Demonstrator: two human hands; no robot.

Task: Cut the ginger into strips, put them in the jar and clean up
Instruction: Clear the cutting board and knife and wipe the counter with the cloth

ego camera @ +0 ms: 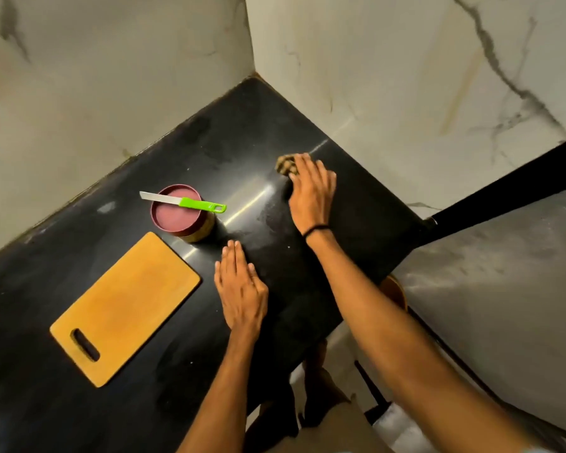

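Green-handled knife lies flat across the maroon-lidded jar, mid-way along the black counter — silver blade pointing left, handle right, long axis left-right. Left hand rests flat, fingers straight, just right of the jar. Right hand covers a checked cloth farther right — gripping or pressing, unclear.

- One black surface carries the lot.
- One wooden cutting board, with a single handle slot.
- One jar, topped by one maroon lid.
- One knife, with one green handle and one pale blade.
- One patterned cloth.
- Two hands in frame: one left hand and one right hand.
- One dark band, on the right wrist.
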